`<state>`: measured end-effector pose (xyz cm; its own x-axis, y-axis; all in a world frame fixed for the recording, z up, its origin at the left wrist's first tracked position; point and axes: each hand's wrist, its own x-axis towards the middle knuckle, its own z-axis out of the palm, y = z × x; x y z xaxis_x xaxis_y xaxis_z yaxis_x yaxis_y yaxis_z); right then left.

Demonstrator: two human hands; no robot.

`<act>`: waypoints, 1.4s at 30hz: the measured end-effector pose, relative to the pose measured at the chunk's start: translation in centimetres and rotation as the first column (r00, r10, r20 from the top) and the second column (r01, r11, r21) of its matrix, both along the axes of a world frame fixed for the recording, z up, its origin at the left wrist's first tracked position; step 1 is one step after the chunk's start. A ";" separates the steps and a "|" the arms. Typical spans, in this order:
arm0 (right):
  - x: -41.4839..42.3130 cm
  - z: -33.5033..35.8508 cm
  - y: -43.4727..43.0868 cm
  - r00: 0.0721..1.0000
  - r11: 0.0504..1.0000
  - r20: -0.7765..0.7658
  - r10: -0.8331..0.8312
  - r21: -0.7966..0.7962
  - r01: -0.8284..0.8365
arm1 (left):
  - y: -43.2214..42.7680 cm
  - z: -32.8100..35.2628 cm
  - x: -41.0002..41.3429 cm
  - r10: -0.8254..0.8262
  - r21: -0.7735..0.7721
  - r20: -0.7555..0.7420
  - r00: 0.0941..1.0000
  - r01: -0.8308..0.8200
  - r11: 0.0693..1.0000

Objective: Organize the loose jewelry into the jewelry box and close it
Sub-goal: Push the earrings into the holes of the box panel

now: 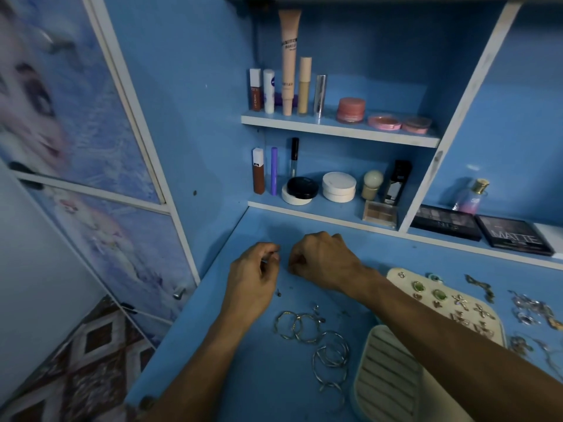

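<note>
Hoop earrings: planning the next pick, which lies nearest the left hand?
The leftmost hoop, below the left hand; the rest lie farther right.

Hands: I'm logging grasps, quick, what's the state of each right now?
Left hand: pinching a tiny metal piece.
Right hand: fingers curled; contents cannot be told.

"MATTE" in large pale letters on the black eyeshadow palette (515,239) at the right end of the lower ledge, "MAKEUP" running up the tall peach tube (288,56) on the upper shelf, "LIP CREAM" faintly on the brown lip tube (255,94) at that shelf's left end, other labels too small to read
</note>
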<state>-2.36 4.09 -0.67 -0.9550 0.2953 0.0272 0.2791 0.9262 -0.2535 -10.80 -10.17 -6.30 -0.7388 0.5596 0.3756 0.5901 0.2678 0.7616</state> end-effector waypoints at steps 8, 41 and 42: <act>0.3 -0.2 -0.4 0.997 0.998 0.074 0.008 0.055 -0.012 | -0.1 0.0 0.0 -0.027 -0.004 -0.016 1.000 0.027 1.000; 20.4 3.3 9.4 0.871 0.785 -0.211 -0.443 -0.561 0.263 | 12.8 3.5 8.7 -0.515 -0.406 -0.007 0.857 0.469 0.785; 20.5 3.3 9.4 0.874 0.790 -0.211 -0.438 -0.554 0.262 | 12.8 3.5 8.7 -0.516 -0.413 -0.004 0.857 0.468 0.781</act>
